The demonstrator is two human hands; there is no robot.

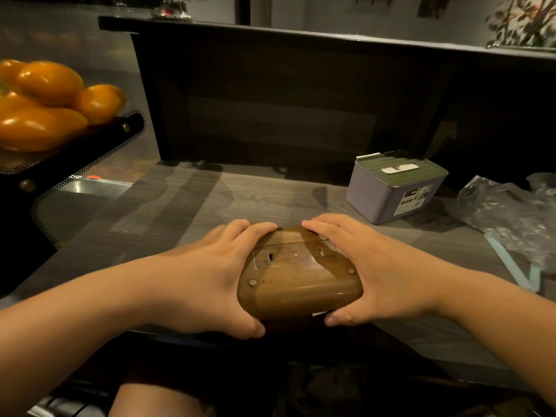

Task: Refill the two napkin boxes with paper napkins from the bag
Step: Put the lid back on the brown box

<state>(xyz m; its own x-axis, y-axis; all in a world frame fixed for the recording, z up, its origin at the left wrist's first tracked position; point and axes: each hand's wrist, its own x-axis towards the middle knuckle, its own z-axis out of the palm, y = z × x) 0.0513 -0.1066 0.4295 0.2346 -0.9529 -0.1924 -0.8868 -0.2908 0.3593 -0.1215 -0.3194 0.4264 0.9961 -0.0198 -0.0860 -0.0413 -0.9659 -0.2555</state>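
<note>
Gripping the brown box (pixel 301 275) at the near counter edge, I curl my left hand (pixel 222 278) and right hand (pixel 382 275) round its ends, bottom up, probably to open it; the grey box (pixel 391 194) and bag (pixel 508 212) wait far right.

Head cam — fwd-down, close over counter (pixel 186 206)

body: two bare forearms | hands (pixel 216 275): no rings, gloves | sleeves: none in view
</note>
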